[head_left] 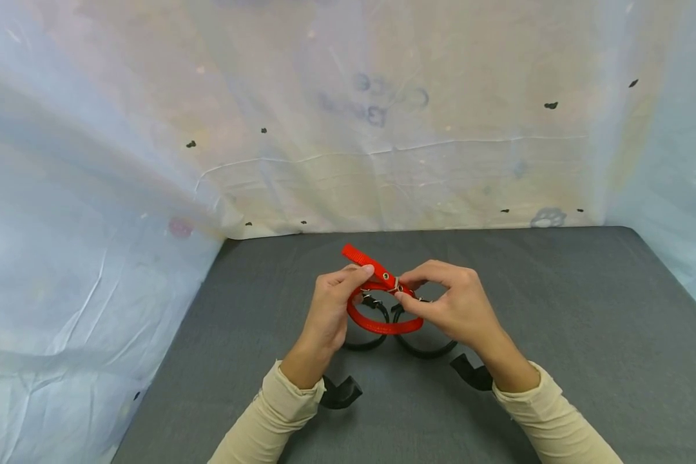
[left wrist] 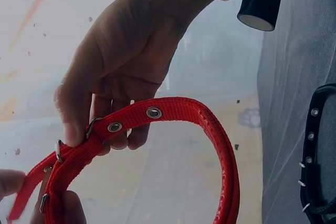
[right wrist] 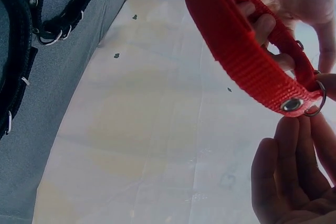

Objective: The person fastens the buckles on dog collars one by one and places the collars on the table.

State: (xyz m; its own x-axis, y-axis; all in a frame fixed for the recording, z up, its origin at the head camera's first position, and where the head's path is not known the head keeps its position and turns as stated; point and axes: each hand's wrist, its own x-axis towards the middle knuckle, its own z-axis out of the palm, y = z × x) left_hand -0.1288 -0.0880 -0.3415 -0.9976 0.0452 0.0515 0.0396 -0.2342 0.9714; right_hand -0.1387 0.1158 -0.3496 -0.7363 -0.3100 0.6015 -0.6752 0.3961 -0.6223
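A red collar (head_left: 385, 328) with metal eyelets is held up in a loop between both hands, above the grey table. My left hand (head_left: 329, 306) grips its upper left side, thumb on the strap below the free end (head_left: 355, 254). With thumb and fingertips, my right hand (head_left: 463, 301) pinches the collar by its metal buckle (head_left: 396, 285). In the left wrist view, the red strap (left wrist: 181, 106) shows two eyelets and several metal rings. The right wrist view has the collar's broad band (right wrist: 236, 59) close up, with fingers inside the loop.
Two black collars, a left one (head_left: 367, 347) and a right one (head_left: 423, 354), lie on the grey table (head_left: 533, 283) beneath the hands. A pale plastic sheet (head_left: 406, 180) hangs behind the table, with more sheeting at both sides. Black wrist devices (head_left: 341, 394) sit at both cuffs.
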